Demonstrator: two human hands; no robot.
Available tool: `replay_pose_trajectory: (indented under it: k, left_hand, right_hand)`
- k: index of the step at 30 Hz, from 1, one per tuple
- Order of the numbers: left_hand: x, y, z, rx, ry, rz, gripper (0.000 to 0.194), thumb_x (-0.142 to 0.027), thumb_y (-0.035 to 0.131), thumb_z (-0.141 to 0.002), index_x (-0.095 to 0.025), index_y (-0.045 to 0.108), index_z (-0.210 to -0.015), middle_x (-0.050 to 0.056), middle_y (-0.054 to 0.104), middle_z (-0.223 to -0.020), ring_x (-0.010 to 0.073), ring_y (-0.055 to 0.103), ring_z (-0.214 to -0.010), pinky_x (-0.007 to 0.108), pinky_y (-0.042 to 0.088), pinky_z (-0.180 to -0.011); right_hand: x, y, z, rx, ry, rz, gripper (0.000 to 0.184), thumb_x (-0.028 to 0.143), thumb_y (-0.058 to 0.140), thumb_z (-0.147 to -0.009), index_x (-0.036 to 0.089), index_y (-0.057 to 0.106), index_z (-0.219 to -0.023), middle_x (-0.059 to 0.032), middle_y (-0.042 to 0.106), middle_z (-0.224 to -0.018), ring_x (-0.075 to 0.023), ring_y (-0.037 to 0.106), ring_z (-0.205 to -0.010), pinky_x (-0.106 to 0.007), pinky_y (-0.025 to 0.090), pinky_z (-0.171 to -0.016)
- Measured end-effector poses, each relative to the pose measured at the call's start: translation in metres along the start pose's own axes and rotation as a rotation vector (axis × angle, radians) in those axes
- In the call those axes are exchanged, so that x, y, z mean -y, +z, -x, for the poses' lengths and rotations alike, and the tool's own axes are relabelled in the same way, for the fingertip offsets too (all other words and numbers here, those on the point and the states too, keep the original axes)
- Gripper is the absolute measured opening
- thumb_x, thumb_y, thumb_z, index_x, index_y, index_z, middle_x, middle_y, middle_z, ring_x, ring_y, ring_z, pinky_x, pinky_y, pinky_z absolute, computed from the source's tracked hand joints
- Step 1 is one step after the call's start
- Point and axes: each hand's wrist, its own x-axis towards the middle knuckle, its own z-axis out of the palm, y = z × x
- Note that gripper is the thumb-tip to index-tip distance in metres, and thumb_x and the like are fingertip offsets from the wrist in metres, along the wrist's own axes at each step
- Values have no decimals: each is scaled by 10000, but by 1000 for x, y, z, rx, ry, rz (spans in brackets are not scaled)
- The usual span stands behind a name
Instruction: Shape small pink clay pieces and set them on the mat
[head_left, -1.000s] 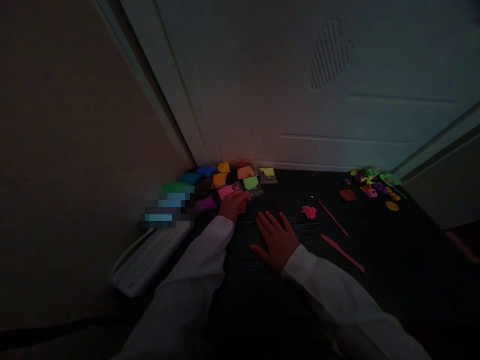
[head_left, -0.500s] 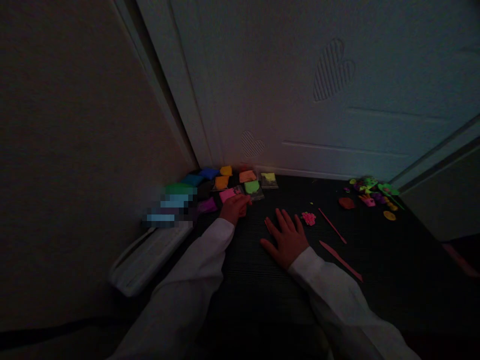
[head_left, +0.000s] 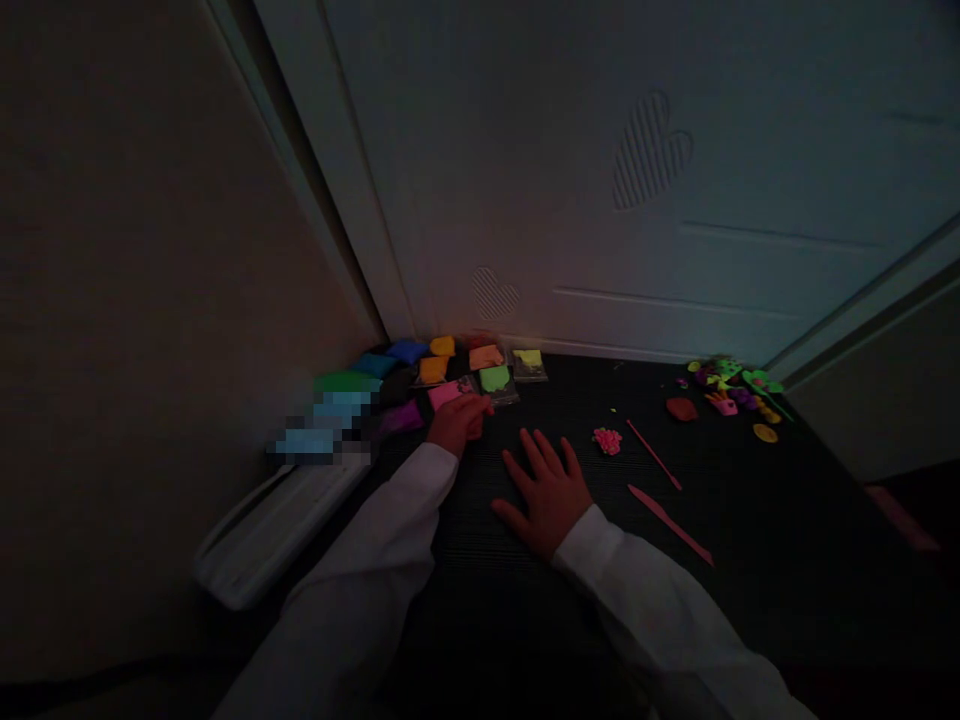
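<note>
My left hand (head_left: 457,424) is closed, fingers curled together, right in front of a pink clay packet (head_left: 448,391). Whatever its fingers may hold is hidden. My right hand (head_left: 551,495) lies palm down on the dark tabletop (head_left: 517,590), fingers spread and nothing in them. To its right sits a small bumpy cluster of pink clay (head_left: 607,441). Beyond that cluster lie a thin pink modelling stick (head_left: 654,455) and a pink clay knife (head_left: 670,524). A green clay packet (head_left: 495,379) rests just behind my left hand.
Orange (head_left: 433,370), yellow (head_left: 530,362) and blue (head_left: 407,351) clay packets line the back by the white door panel (head_left: 585,220). A long pale case (head_left: 285,530) lies at left. Small colourful clay pieces (head_left: 724,400) and a reddish flat lump (head_left: 681,408) sit at right.
The view has shifted a little. My right hand has slid slightly left, away from the pink cluster, still spread. My left hand stays closed by the pink packet.
</note>
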Motion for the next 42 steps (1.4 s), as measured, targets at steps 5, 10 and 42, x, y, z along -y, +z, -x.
replay_pose_trajectory:
  k: [5,10,42]
  left_hand:
    - [-1,0,0,-3,-10,-10,215,-329,554,-611,-129,488,-568,-91,268,-305,12,227,-272,157,152,-316]
    - [0,0,0,-8,-16,4,213,-324,560,-607,-132,483,-558,-93,257,-298,13,221,-270,154,149,-313]
    - [4,-2,-3,36,15,1,219,-344,537,-633,-132,495,-599,-88,265,-333,14,236,-294,154,145,-329]
  right_hand:
    - [-2,0,-1,-14,68,30,574,570,211,-736,234,331,-1185,-68,154,-1317,-250,88,-1191,-484,19,-919]
    - [-2,-2,-1,-1,5,25,564,577,212,-731,258,332,-1181,-50,159,-1318,-242,92,-1192,-482,21,-921]
    - [-8,0,0,-18,12,22,564,565,233,-734,248,311,-1194,-68,120,-1325,-248,107,-1188,-478,33,-920]
